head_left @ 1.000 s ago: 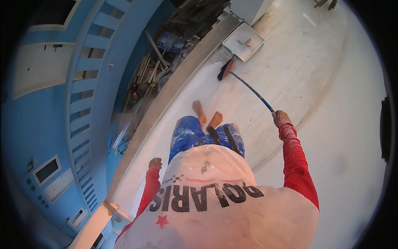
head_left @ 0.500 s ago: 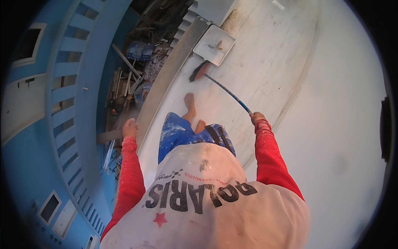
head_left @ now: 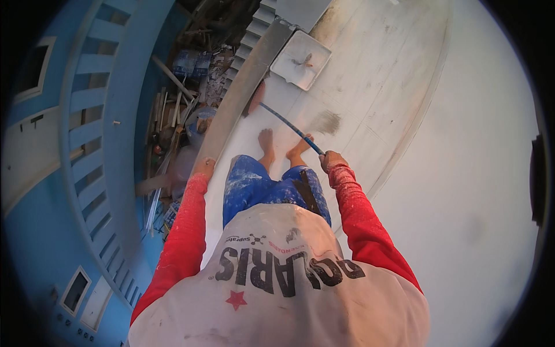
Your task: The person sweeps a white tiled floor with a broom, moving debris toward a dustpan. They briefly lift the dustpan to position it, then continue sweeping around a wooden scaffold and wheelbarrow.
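— Where's the broom [head_left: 289,124]?
— Slanting over the floor [head_left: 384,75], its head [head_left: 255,99] against the ledge [head_left: 234,115], near the tray [head_left: 289,65]. The right hand [head_left: 333,161] has the top end, its grip closed round it.
— And the left hand [head_left: 204,167]?
— By the ledge, apparently touching it. I can't tell how open that grip is, or whether it has hold of anything.
— What's in the tray?
— A brownish scrap [head_left: 306,60], too small to make out. The tray is white and shallow.
— How many of each?
— One broom, one tray, two bare feet [head_left: 266,142].
— The floor?
— Whitish, faintly lined, with one dark smudge [head_left: 325,122] beside the right foot. Beyond the ledge there's a junk heap [head_left: 188,110], then a blue slatted railing [head_left: 89,98].
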The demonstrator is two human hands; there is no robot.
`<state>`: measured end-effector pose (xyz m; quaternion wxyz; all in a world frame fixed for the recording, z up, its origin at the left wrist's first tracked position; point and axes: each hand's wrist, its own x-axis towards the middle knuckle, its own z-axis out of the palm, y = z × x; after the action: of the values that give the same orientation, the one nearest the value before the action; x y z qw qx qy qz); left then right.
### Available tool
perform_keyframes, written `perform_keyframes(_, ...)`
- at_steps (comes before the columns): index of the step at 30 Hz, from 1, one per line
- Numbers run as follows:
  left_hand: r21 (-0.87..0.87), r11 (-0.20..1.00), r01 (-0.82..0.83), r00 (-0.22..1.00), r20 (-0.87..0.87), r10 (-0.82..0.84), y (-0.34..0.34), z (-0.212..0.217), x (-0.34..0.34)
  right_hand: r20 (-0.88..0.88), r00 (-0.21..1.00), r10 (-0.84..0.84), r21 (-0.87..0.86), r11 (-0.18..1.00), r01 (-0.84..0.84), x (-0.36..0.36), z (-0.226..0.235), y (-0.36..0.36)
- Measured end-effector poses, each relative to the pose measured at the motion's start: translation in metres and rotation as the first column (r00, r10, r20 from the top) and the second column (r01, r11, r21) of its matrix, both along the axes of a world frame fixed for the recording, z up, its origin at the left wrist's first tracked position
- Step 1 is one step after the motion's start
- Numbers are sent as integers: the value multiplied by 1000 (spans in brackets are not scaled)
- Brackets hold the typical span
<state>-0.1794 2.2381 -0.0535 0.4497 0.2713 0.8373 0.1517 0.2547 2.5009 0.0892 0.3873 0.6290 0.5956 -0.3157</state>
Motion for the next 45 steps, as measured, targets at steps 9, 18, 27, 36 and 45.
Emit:
perform_keyframes(9,4,999,-45,997,-59,46,40,-21,-5,283,951,-124,132,987,89,159,102,-26)
perform_keyframes(18,-228,961,155,985,-37,-168,151,-65,92,286,917,-278,159,957,241,287,105,-11)
perform_keyframes(27,-249,952,180,983,78,-165,316,-239,197,196,644,-740,-62,646,761,332,-172,83)
perform_keyframes(36,-252,755,-605,636,418,649,474,-429,210,259,468,-845,-151,443,883,341,-280,31)
perform_keyframes(45,-32,527,-849,375,668,643,491,-484,209,234,168,-958,-149,135,979,306,-301,15)
